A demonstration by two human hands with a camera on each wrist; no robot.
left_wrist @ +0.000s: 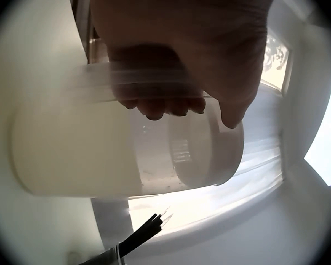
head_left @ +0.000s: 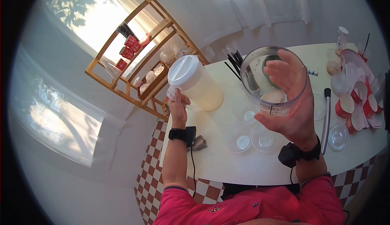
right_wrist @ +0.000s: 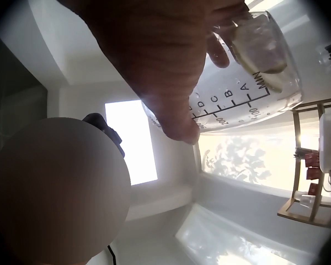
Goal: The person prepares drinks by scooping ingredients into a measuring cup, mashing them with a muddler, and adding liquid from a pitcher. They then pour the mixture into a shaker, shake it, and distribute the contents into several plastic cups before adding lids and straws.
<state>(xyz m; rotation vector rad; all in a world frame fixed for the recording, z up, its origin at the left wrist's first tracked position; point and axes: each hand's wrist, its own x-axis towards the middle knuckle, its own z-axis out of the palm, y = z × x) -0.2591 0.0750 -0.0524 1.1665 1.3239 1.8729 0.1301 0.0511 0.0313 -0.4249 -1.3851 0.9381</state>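
Note:
The left hand [head_left: 178, 106] grips the handle of a lidded clear pitcher [head_left: 203, 89], which holds a pale yellowish liquid and stands tilted at the table's left side. In the left wrist view the fingers curl round the handle beside the pitcher [left_wrist: 83, 149]. The right hand [head_left: 290, 99] holds up a clear measuring cup [head_left: 260, 97] with its thumb and fingers round the wall. Dark scale marks show on the cup [right_wrist: 231, 105] in the right wrist view, and pale and greenish pieces lie inside, near its bottom.
Clear lids or cups [head_left: 237, 137] lie in front of the person. A metal rod with a black end [head_left: 326, 115] lies to the right, near red paper cups [head_left: 344, 105]. Black straws [head_left: 232, 70] stand at the back. A wooden shelf [head_left: 106, 48] is at the left.

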